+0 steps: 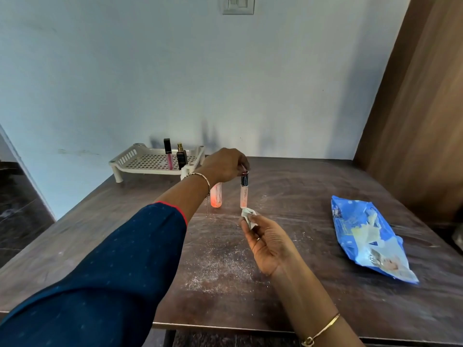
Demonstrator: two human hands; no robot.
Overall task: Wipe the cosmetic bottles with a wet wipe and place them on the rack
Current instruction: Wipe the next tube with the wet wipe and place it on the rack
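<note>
as the left hand (223,166) reaches forward: palm down, its fingertips pinch the dark cap of a slim clear tube (244,194).
slim clear tube: upright, hanging straight below the left hand's fingers, pinkish-orange inside; its lower end meets the wet wipe (248,215) (whether it also touches the table i cannot tell).
right hand (268,244): nearer the person than the left hand, palm up, fingers curled, gripping the crumpled wet wipe at its fingertips, right under the tube.
orange bottle (216,196): standing just beneath the left wrist, left of the tube, partly hidden by that wrist.
wrists: a thin gold bangle (203,177) on each; a dark blue sleeve (112,259) with a red edge covers the left forearm.
rack (125,156): white and slotted, beyond and left of the left hand, against the wall (100,71).
on the rack: a pink lip gloss (168,156) and a dark perfume bottle (181,157), upright, side by side.
wipes pack (363,236): blue, lying flat well to the right of the right hand.
table (300,184): dark brown, with pale specks near the right hand.
</note>
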